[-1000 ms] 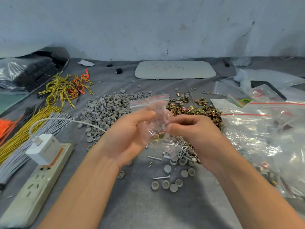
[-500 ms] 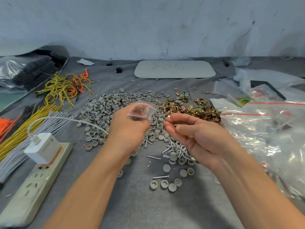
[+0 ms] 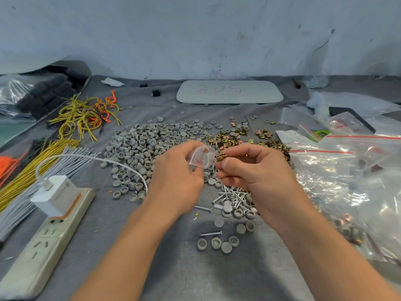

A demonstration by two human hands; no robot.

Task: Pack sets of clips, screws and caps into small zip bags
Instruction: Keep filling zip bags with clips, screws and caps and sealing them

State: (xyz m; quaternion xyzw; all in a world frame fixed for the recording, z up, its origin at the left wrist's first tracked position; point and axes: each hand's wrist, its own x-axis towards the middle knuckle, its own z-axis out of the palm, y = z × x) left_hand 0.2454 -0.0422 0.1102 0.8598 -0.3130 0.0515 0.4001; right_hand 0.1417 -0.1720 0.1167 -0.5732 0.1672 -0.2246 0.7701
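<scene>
Beyond bag [image 3: 200, 158] in left hand [image 3: 175, 181], clip [image 3: 221, 157] in right hand [image 3: 256, 174]: "505" board [image 3: 249, 95].

My bench [image 3: 173, 279] is covered in a grey cloth [image 3: 217, 285], creased just in front of the white board [image 3: 230, 92] that lies at its back edge. Behind the board rises a pale blue-grey wall [image 3: 195, 29], scuffed and spotted with dark marks. Up and to the right of the board, a thin crack [image 3: 323, 46] runs down the wall. Far left of the board, a green strip [image 3: 8, 133] shows past the bench edge. The light is soft and even.
</scene>
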